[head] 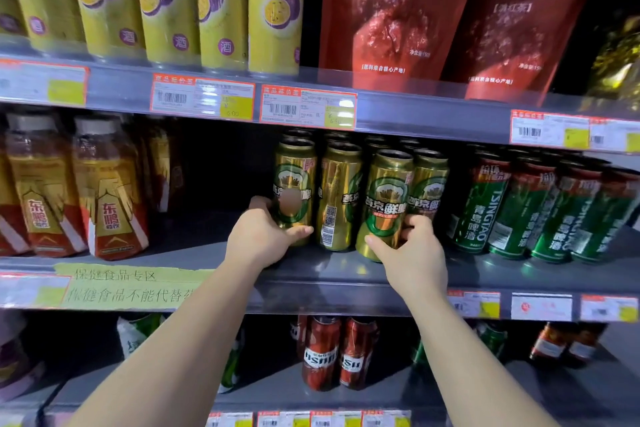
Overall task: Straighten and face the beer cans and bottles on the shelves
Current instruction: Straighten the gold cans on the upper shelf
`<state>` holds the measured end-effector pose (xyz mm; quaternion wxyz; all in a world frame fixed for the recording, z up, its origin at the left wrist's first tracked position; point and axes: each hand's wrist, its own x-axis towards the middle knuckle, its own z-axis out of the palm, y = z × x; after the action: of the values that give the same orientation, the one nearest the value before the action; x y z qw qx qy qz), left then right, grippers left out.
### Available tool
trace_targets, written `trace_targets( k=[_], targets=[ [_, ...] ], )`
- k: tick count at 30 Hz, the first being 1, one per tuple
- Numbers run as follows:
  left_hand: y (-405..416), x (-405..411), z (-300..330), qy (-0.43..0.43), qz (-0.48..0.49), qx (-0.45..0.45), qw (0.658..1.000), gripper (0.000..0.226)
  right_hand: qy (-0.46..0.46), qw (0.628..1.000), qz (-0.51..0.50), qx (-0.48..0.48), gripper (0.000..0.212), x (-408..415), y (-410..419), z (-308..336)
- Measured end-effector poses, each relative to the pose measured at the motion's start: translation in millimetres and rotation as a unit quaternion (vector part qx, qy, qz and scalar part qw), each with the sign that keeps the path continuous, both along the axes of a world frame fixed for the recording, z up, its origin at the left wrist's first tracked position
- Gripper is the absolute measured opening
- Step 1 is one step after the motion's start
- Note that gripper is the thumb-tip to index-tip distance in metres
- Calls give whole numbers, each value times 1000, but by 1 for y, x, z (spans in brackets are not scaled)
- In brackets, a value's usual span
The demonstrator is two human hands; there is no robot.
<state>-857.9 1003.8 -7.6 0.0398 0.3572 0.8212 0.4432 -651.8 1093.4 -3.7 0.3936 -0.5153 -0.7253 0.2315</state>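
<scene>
Head view: the middle grey metal shelf carries a front row of four tall gold aluminium beer cans w/ green oval logos. The far-left gold can is gripped low on its body by the left hand, thumb across the front, fingers curled behind. The third gold can is held near its base by the right hand, fingers wrapped round both sides; it is tilted, top leaning right toward the fourth gold can, and sits fwd of the row. Between the two held cans, the second gold can is turned barcode-out, logo facing away, so it is not yet faced.

Risks, as judged:
- The tilted can is close to the shelf lip; if released before its base is flat, it could be tipped off the edge.
- The barcode-side can stands just beside both held cans; it could be knocked over by either wrist or can when the held ones are twisted.
- A push back could shunt the rear gold cans out of line.
- The dark green Tsingtao cans to the right are already leaning; a bump via the fourth can could topple them.
</scene>
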Motion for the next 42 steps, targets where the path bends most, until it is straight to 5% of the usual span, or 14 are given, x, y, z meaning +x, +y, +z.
trace_targets(
  k=[5, 10, 17, 22, 28, 33, 42],
  targets=[
    [1, -2, -1, 4, 1, -11, 1000, 91, -19, 1000, -1, -1, 64, -2, -1, 5],
    [-1, -5, -3, -9, -28, -4, 1000, 85, 40, 999, 13, -12, 38, -1, 3, 5],
    [1, -1, -5, 37, -5, -4, 999, 82, -11, 1000, -1, 30, 24, -4, 1, 5],
    [-1, 3, -5, 53, 11, -6, 999, 81, 0, 985, 65, 160, 29, -24, -17, 31],
    [-4, 2, -4, 48, -6, -1, 999, 78, -113, 949, 71, 286, 57, -45, -10, 66],
    [-6, 2, -4, 46, -5, 5, 999, 76, -316, 907, 82, 265, 62, -39, 9, 104],
    [-7, 4, -1, 45, 0, 9, 999, 79, -295, 917, 41, 263, 74, -51, 8, 99]
  ],
)
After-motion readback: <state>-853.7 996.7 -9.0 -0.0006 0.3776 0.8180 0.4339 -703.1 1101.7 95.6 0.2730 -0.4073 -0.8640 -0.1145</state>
